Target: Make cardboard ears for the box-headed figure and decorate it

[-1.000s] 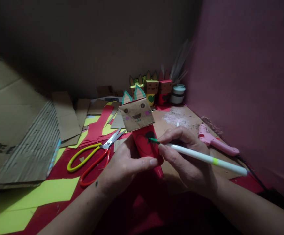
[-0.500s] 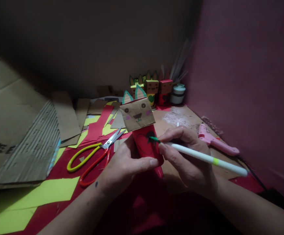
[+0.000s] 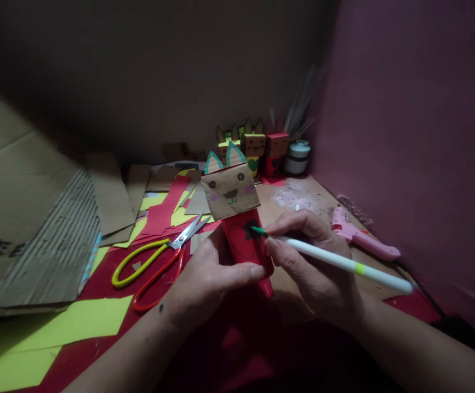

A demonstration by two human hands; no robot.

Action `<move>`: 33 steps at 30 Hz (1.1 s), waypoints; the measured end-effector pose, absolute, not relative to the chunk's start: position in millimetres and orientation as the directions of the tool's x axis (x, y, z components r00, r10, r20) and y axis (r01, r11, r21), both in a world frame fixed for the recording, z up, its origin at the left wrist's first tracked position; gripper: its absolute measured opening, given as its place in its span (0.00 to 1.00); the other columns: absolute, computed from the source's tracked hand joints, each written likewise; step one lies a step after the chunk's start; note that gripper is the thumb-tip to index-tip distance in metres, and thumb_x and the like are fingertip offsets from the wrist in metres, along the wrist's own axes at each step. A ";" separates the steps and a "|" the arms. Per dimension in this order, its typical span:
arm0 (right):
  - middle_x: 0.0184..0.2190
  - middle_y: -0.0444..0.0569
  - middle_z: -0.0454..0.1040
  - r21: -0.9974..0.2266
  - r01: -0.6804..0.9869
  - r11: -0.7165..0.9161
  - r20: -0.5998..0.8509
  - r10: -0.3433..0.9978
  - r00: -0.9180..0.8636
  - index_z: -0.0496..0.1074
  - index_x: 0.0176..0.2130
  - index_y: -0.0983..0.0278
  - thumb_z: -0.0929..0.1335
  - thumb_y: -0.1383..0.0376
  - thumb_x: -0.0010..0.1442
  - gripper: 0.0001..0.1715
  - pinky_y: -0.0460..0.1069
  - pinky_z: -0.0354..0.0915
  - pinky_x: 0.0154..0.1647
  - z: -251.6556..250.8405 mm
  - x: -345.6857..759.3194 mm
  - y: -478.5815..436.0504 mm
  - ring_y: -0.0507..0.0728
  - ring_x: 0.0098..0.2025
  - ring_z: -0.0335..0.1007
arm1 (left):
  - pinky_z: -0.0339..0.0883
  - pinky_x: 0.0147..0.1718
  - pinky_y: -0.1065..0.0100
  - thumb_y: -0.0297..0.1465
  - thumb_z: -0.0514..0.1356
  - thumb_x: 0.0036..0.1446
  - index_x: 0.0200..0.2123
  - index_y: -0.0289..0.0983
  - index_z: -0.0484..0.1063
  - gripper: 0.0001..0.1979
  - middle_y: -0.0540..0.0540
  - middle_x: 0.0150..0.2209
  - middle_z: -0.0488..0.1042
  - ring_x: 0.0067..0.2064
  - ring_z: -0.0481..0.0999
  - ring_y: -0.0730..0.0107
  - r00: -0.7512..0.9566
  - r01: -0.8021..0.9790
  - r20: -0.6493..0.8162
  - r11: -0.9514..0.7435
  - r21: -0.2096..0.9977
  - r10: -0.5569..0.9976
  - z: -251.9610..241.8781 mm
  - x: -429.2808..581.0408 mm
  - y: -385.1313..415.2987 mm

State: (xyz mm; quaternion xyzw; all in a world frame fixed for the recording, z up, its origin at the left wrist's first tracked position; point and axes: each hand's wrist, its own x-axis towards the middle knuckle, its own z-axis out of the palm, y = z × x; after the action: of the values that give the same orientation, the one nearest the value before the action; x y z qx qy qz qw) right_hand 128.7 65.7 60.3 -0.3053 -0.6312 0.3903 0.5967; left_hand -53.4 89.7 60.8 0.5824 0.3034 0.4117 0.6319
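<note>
A cardboard animal figure [image 3: 231, 194] stands tilted in my left hand [image 3: 216, 273], whose fingers wrap round its red body with the thumb across the front. It has a brown box head, a drawn face and two ears edged in teal. On the red body [image 3: 237, 240] is a heart outline, its upper right part coloured dark. My right hand [image 3: 311, 256] pinches a white marker [image 3: 323, 254] near its green tip, which meets the dark patch. Beside my left wrist lie scissors [image 3: 175, 245] with one yellow and one red handle, blades apart.
Similar figures [image 3: 254, 144] stand at the back next to a pale lidded jar [image 3: 298, 157]. A pink glue gun [image 3: 364, 240] with a cable lies at right. Cardboard sheets [image 3: 36, 218], a red strip [image 3: 169, 204] and yellow paper [image 3: 73, 322] spread over the left side.
The marker's tip has shifted very slightly on the dark patch, and its back end has moved a little. The figure and my left hand stay nearly still.
</note>
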 end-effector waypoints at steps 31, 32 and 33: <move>0.31 0.39 0.74 -0.853 -0.122 0.508 0.515 0.857 -0.032 0.75 0.43 0.53 0.72 0.67 0.67 0.07 0.44 0.65 0.28 59.2 128.9 66.4 0.49 0.29 0.69 | 0.72 0.51 0.59 0.31 0.71 0.55 0.44 0.41 0.79 0.13 0.46 0.48 0.80 0.49 0.79 0.57 0.533 -0.219 0.117 0.002 0.976 0.838 65.9 -50.3 89.2; 0.30 0.39 0.74 -0.853 -0.122 0.507 0.514 0.857 -0.036 0.75 0.43 0.53 0.72 0.67 0.67 0.07 0.44 0.65 0.28 59.3 128.7 66.5 0.49 0.28 0.68 | 0.71 0.52 0.58 0.30 0.71 0.55 0.44 0.41 0.79 0.13 0.46 0.47 0.81 0.49 0.80 0.57 0.530 -0.221 0.117 0.003 0.975 0.840 65.8 -50.3 89.4; 0.28 0.39 0.73 -0.854 -0.125 0.505 0.514 0.857 -0.050 0.75 0.43 0.53 0.72 0.67 0.68 0.07 0.44 0.64 0.27 59.1 128.6 66.5 0.49 0.27 0.67 | 0.71 0.52 0.58 0.30 0.71 0.55 0.45 0.41 0.79 0.13 0.46 0.47 0.81 0.49 0.80 0.57 0.525 -0.225 0.116 0.006 0.974 0.843 65.6 -50.1 89.6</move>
State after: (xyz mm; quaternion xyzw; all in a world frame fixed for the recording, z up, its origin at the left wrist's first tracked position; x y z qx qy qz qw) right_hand 128.6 66.5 59.1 -0.3013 -0.6067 0.3960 0.6200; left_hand -50.1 89.6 65.6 0.5758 0.2681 0.4067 0.6566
